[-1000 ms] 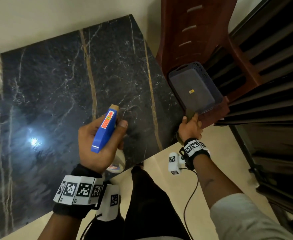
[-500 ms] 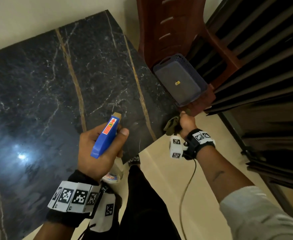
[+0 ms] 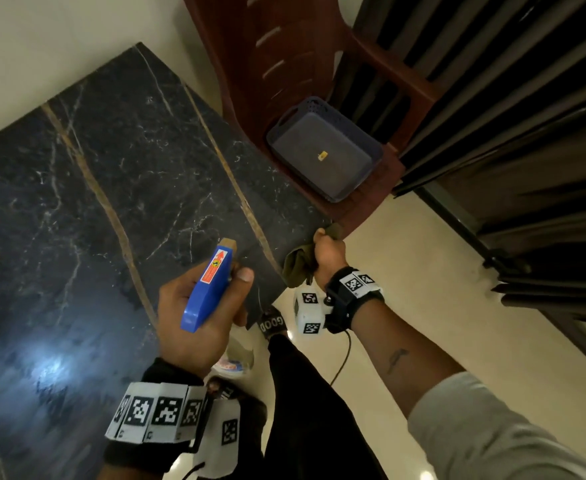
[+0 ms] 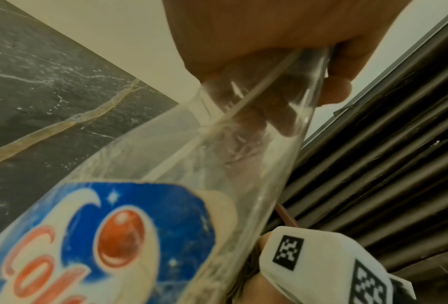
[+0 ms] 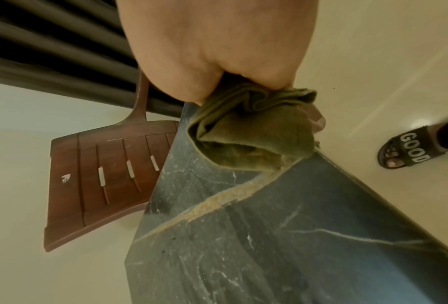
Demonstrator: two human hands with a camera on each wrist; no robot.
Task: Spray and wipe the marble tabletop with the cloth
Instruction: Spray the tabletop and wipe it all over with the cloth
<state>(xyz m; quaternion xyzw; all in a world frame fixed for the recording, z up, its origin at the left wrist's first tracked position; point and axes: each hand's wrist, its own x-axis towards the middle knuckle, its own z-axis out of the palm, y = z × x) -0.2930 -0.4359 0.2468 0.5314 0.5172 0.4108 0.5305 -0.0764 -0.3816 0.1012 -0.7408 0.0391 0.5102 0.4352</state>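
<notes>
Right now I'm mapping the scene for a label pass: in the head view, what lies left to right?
marble tabletop → left hand holding the spray bottle → right hand gripping the cloth → basket on the chair → dark curtain.

A cream tiled floor (image 3: 406,258) runs from 5 to 11 o'clock. A reddish-brown plastic chair (image 3: 250,46) at 12 o'clock carries a grey basket (image 3: 364,143), with dark pleated curtains (image 3: 527,116) at 2 o'clock.
</notes>
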